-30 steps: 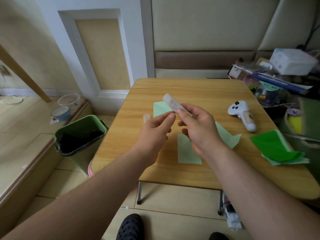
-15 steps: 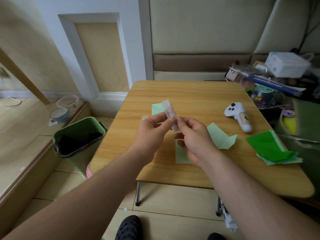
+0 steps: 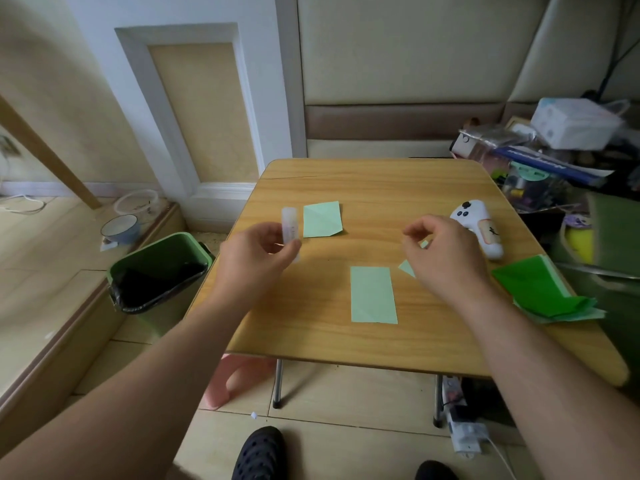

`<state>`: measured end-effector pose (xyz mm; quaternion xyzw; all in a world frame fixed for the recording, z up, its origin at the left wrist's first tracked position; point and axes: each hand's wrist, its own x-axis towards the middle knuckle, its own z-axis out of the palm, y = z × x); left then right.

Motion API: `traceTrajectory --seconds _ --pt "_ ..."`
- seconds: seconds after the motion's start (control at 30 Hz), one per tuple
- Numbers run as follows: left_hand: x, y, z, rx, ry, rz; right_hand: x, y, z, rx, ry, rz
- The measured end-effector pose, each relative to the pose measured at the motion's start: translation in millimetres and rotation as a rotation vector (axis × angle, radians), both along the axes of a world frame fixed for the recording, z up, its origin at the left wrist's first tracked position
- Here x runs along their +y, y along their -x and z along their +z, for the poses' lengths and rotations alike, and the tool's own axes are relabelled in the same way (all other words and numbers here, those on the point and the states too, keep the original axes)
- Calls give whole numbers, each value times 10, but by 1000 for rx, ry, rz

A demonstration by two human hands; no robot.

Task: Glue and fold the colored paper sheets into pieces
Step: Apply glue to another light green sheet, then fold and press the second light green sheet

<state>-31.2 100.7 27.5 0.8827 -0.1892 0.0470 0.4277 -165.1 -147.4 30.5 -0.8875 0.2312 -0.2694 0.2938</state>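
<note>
Pale green paper lies in pieces across the wooden worktop (image 3: 363, 341): a folded rectangle (image 3: 373, 295) at centre, lower down, a second creased piece (image 3: 322, 220) toward the upper left of the frame, and a small folded piece (image 3: 408, 267) mostly hidden under the right hand (image 3: 441, 258). The left hand (image 3: 254, 259) pinches a translucent glue stick (image 3: 291, 230), held upright just beside the creased piece; whether its cap is on cannot be told through the blur. The right hand hovers with fingers loosely curled over the small piece and seems to hold nothing, though contact with the paper beneath is hidden. At the right edge of the frame a stack of darker green sheets (image 3: 540, 289) waits, apparently unfolded, near a white controller (image 3: 479, 226). Judging by this, the work is at an early to middle stage: a few light pieces are creased, none visibly joined, and the stack is untouched.
</note>
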Motion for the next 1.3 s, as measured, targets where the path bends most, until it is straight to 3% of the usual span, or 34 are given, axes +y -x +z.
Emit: traceTrajectory --seconds 0.2,0.37,0.43,0.53,0.6,0.7,0.87,1.0,1.17,1.3 --pt "66 -42 -90 -1 -112 12 -250 116 -53 281 127 -98" --pt "51 -23 -100 36 -99 -17 -427 230 -107 413 50 -78" --pt "51 -24 -108 47 -70 -24 -461 251 -114 457 35 -33" --pt "23 4 -109 -95 53 99 -464 285 -99 487 74 8" --pt "-24 68 -56 -186 160 155 -446 297 -101 477 70 26" --pt "-97 207 34 -302 231 83 -429 285 -101 457 -1 18" --pt "-232 489 73 -443 237 -126 -466 326 -90 405 -119 -3" --pt "-325 655 -31 -445 175 -317 -465 321 -71 334 -69 1" --pt "-449 771 -125 -254 57 -487 -276 249 67 86 -71 5" --pt "-573 842 -68 28 177 -468 53 184 87 -49 -252 199"
